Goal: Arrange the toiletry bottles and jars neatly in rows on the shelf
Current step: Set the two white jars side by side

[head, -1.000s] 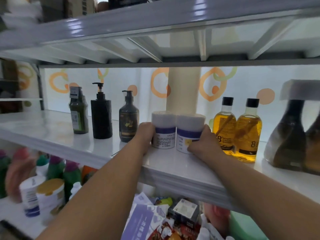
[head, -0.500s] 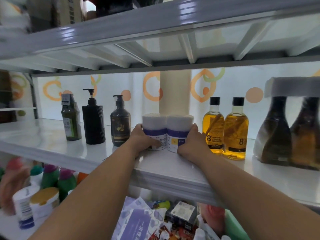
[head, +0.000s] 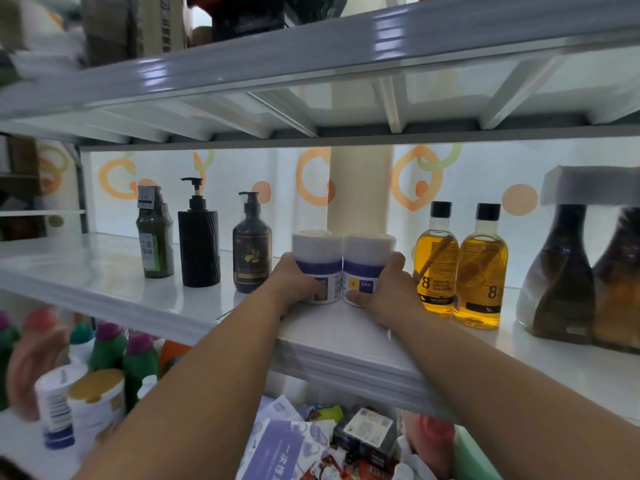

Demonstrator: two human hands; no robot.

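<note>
The left hand (head: 294, 289) wraps one purple-banded white jar (head: 317, 251), the right hand (head: 384, 292) its twin (head: 369, 254), holding them touching, seemingly to fill the row between the pump bottle (head: 251, 251) and the amber bottles (head: 437, 268).

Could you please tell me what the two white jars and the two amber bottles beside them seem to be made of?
The left white purple-banded cylindrical jar and its right twin seem opaque matte plastic: no glare. The black-capped amber bottle and its neighbour seem clear glossy plastic or glass: liquid shows through.
</note>
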